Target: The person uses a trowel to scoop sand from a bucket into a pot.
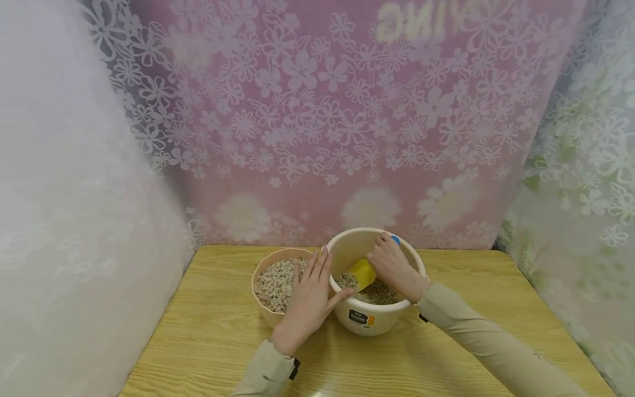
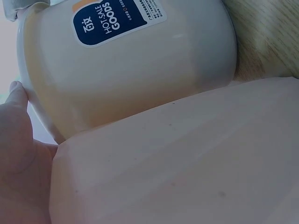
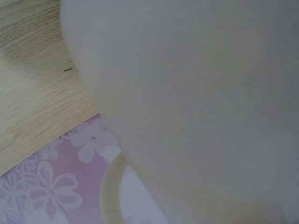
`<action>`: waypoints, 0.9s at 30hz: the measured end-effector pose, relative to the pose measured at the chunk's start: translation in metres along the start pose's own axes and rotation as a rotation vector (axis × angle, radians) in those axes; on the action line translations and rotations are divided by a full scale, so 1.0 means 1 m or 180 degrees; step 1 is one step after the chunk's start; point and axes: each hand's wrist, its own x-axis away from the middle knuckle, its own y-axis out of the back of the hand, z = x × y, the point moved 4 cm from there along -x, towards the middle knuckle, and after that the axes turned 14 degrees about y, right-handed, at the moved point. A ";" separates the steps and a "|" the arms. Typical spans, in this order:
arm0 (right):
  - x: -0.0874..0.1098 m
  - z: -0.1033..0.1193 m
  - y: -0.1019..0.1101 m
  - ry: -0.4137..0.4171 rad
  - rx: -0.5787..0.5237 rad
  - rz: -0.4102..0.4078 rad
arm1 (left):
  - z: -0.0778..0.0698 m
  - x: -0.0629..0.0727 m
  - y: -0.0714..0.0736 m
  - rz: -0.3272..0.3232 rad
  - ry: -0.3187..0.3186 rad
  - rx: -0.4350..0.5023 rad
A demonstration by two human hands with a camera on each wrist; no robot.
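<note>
A cream bucket (image 1: pixel 389 320) with a dark label stands on the table, with coarse grainy material (image 1: pixel 379 295) in its bottom. Inside it my right hand (image 1: pixel 392 264) grips a scoop (image 1: pixel 365 274) that has a yellow blade and a blue handle end. The blade sits tilted in the grains. My left hand (image 1: pixel 310 298) lies with straight, spread fingers across the adjoining rims of the bucket and a peach bowl (image 1: pixel 270 316), its thumb on the bucket rim. Similar grains (image 1: pixel 278 282) fill the bowl near its top. In the right wrist view the bucket wall (image 3: pixel 187 93) hides my right hand.
Both containers stand towards the back of the wooden table (image 1: pixel 218 331), close to a pink floral curtain (image 1: pixel 297 138). Pale sheets hang at the left (image 1: pixel 74 193) and right (image 1: pixel 585 220). A curved handle (image 3: pixel 111 191) projects from the bucket in the right wrist view.
</note>
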 end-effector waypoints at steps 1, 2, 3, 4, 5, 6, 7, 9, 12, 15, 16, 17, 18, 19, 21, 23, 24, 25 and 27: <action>-0.001 0.000 0.001 0.0028 -0.0012 -0.0055 | 0.000 0.000 0.000 0.0001 0.0007 0.0004; -0.001 0.001 0.002 0.0057 -0.0033 -0.0126 | 0.000 0.001 0.000 0.0004 0.0013 0.0016; -0.001 0.001 0.003 0.0084 -0.0045 -0.0202 | 0.001 0.001 0.000 0.0002 0.0014 0.0035; -0.002 0.001 0.004 0.0108 -0.0054 -0.0273 | 0.001 0.001 0.000 -0.0002 0.0016 0.0043; -0.002 0.001 0.005 0.0133 -0.0060 -0.0335 | 0.001 0.001 0.000 -0.0001 0.0017 0.0044; -0.002 0.001 0.006 0.0155 -0.0070 -0.0400 | 0.001 0.001 0.000 -0.0003 0.0014 0.0032; -0.002 0.002 0.007 0.0177 -0.0080 -0.0463 | 0.000 0.001 0.000 0.0001 0.0018 0.0030; -0.002 0.002 0.008 0.0217 -0.0095 -0.0568 | 0.000 0.000 0.000 -0.0008 0.0009 0.0037; -0.001 0.002 0.008 0.0272 -0.0122 -0.0642 | 0.000 0.000 -0.001 -0.0006 0.0010 0.0015; 0.002 0.002 0.010 0.0329 -0.0166 -0.0610 | 0.000 -0.001 -0.001 -0.0002 0.0004 0.0017; 0.004 0.002 0.010 0.0349 -0.0204 -0.0600 | 0.000 -0.001 -0.002 -0.0001 0.0003 0.0010; 0.005 0.002 0.011 0.0376 -0.0249 -0.0585 | -0.001 -0.001 -0.001 0.0000 0.0001 0.0009; 0.007 0.002 0.012 0.0400 -0.0305 -0.0564 | -0.001 0.000 -0.002 0.0008 0.0003 0.0001; 0.010 0.003 0.013 0.0420 -0.0370 -0.0559 | -0.001 0.000 -0.001 0.0010 0.0003 -0.0003; 0.014 0.003 0.015 0.0463 -0.0510 -0.0560 | -0.001 0.001 -0.001 0.0007 0.0009 -0.0012; 0.017 0.004 0.017 0.0492 -0.0639 -0.0579 | -0.001 0.001 0.000 -0.0002 0.0016 -0.0013; 0.018 0.004 0.018 0.0496 -0.0703 -0.0599 | -0.001 0.001 0.000 -0.0006 0.0020 -0.0016; 0.020 0.004 0.019 0.0499 -0.0772 -0.0622 | -0.001 0.001 0.000 -0.0012 0.0023 -0.0024; 0.023 0.004 0.019 0.0492 -0.0939 -0.0640 | 0.000 0.002 0.000 -0.0018 0.0024 -0.0036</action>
